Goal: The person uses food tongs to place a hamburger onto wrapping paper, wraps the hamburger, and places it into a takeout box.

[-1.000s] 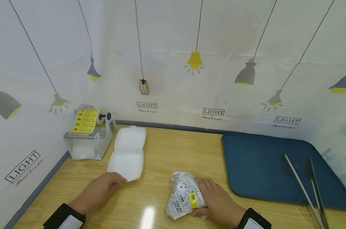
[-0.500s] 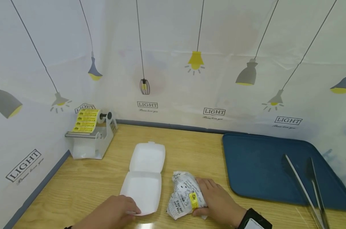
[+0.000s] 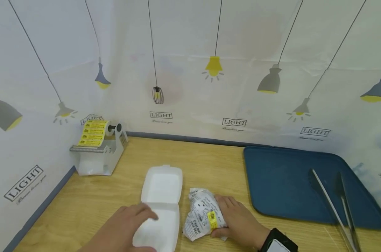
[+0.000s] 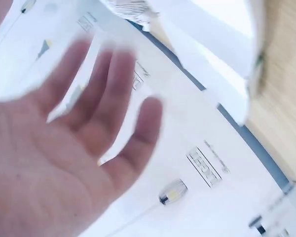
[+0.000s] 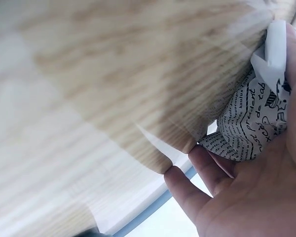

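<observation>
A white foam clamshell box lies unfolded on the wooden table, its far half upright in line with the near half. My left hand hovers over the near half's left side with fingers spread and loosely bent, holding nothing; the left wrist view shows its bare palm. To the box's right sits a parcel wrapped in newsprint-patterned paper, closed with a yellow sticker. My right hand grips this parcel from its right side, thumb in front and fingers behind. In the right wrist view, the fingertips touch the table beside the crumpled paper.
A label dispenser with a roll of yellow stickers stands at the back left. On the right lies a dark blue tray, with metal tongs resting across it and over its front edge. A lamp-printed sheet backs the table.
My left hand has drawn the foam box from beside the dispenser toward me and rightward, next to the parcel, then let go of its edge. The right hand stays on the parcel.
</observation>
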Motion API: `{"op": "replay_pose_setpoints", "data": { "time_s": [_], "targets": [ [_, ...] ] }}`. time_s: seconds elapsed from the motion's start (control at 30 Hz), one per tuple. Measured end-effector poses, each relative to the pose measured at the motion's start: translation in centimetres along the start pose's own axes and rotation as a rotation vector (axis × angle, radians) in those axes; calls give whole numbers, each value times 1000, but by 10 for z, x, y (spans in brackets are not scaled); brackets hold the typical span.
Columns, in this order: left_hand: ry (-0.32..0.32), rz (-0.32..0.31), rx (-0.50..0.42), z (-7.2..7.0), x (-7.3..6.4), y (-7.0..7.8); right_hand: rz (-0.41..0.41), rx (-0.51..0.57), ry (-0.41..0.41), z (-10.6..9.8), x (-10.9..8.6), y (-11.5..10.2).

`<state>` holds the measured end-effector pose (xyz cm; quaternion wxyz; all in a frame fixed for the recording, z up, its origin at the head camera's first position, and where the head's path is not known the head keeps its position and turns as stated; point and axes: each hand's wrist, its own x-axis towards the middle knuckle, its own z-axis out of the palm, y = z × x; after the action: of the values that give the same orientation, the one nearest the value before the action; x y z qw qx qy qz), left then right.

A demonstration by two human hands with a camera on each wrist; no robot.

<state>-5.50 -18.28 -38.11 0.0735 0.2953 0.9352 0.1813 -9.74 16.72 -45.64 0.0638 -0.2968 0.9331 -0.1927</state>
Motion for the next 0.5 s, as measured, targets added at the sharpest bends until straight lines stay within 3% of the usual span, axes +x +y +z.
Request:
{"op": "replay_pose_setpoints", "data": {
  "time_s": [0.1,0.17,0.3,0.4,0.5],
  "targets": [
    [137,65,-65,-4,23,21,3,6,4,-1,2,-1],
    [140,132,-65,3,47,31,7,16,11,-1,2,-1],
    [36,224,-20,23,97,41,2,27,27,0,1,0],
    [-74,198,-6,36,122,41,-16,20,29,2,0,1],
    [-171,137,-44,43,133,38,-34,2,30,1,1,0]
  ]
}}
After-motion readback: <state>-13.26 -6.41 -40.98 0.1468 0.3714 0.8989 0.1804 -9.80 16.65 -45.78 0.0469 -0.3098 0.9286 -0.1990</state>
